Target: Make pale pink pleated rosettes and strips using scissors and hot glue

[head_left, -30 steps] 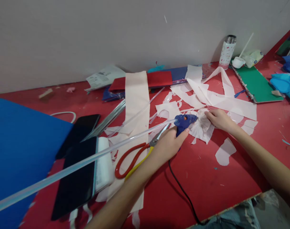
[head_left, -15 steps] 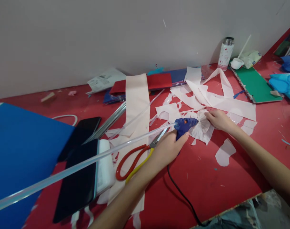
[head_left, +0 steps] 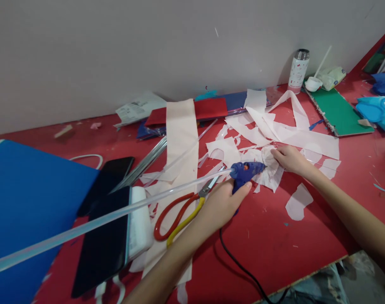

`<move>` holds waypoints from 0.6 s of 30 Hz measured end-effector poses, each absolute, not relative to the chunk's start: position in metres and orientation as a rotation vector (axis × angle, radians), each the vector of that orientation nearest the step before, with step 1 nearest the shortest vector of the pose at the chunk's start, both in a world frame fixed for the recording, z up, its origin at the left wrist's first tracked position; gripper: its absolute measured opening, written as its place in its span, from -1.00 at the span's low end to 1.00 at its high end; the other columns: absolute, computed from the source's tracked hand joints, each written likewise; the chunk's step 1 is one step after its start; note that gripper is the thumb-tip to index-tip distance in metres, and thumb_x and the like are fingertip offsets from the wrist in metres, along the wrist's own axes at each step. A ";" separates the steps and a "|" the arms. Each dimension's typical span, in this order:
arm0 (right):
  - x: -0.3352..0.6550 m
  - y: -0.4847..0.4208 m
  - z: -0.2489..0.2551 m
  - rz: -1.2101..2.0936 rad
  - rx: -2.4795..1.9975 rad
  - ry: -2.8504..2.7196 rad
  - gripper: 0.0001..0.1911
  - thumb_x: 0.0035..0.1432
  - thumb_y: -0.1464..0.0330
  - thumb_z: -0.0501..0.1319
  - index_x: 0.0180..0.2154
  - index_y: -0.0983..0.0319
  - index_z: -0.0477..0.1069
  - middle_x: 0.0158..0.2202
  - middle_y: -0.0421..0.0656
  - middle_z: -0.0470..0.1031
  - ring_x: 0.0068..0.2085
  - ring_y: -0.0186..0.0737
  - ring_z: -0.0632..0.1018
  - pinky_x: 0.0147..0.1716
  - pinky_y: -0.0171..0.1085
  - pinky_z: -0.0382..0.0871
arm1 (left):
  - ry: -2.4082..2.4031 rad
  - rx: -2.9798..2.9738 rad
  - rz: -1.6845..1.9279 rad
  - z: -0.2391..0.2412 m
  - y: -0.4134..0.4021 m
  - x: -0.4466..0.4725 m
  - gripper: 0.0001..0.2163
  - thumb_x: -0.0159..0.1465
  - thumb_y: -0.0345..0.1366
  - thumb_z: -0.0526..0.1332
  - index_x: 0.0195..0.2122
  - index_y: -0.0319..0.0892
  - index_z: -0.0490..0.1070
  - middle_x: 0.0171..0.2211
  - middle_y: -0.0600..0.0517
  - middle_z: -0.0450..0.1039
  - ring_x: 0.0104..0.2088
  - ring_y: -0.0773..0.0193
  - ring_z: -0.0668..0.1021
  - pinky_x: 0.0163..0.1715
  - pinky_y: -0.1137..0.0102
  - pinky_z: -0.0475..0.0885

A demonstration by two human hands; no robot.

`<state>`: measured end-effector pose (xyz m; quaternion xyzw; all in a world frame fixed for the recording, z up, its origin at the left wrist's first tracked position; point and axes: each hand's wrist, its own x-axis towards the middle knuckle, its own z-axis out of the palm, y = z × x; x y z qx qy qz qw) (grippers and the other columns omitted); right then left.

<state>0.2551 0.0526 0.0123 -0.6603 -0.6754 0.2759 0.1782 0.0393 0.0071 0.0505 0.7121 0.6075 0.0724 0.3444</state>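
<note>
My left hand is wrapped round the handle of a blue glue gun, whose nozzle points right. A long clear glue stick runs out of its back end toward the lower left. The nozzle tip is at a gathered white fabric piece; whether it touches cannot be made out. With the fingers of my right hand I pinch the upper right edge of that fabric. Scissors with red and yellow handles lie beside my left wrist, partly hidden by it.
White fabric scraps cover the red table. On the left lie a dark phone, a white power bank and a blue board. A patterned bottle and a green board are at the back right. A black cord trails to the front edge.
The glue gun has turned slightly, its nozzle now lower and a little farther right against the fabric. My left hand has tilted with it. My right hand keeps its pinch in nearly the same place.
</note>
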 end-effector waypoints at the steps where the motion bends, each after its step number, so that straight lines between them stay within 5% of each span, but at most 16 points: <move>1: 0.255 0.053 0.012 0.775 -1.869 -1.913 -0.62 0.19 0.29 -0.06 -0.66 0.19 0.02 -0.68 -0.25 0.14 -0.59 -0.36 0.21 -0.54 -0.32 0.00 | 1.588 1.851 0.215 0.051 0.009 0.039 -0.60 0.18 0.01 -0.05 -0.29 -0.19 0.40 -0.27 -0.12 0.53 -0.19 0.03 0.52 -0.18 0.24 0.37; 10: 0.255 0.052 0.012 0.758 -1.847 -1.947 -0.62 0.19 0.32 -0.06 -0.66 0.20 0.03 -0.66 -0.26 0.12 -0.58 -0.37 0.20 -0.52 -0.33 -0.02 | 1.643 1.903 0.167 0.047 0.024 0.045 -0.65 0.20 -0.02 -0.05 -0.38 -0.16 0.35 -0.49 -0.04 0.46 -0.42 0.13 0.51 -0.41 0.33 0.35; 18: 0.255 0.051 0.014 0.761 -1.829 -1.970 -0.63 0.17 0.34 -0.03 -0.66 0.20 -0.01 -0.68 -0.28 0.07 -0.59 -0.38 0.16 -0.53 -0.31 -0.05 | 1.602 1.934 0.179 0.050 0.018 0.043 -0.64 0.21 -0.03 -0.03 -0.26 -0.16 0.41 -0.30 -0.08 0.53 -0.22 0.05 0.54 -0.22 0.29 0.38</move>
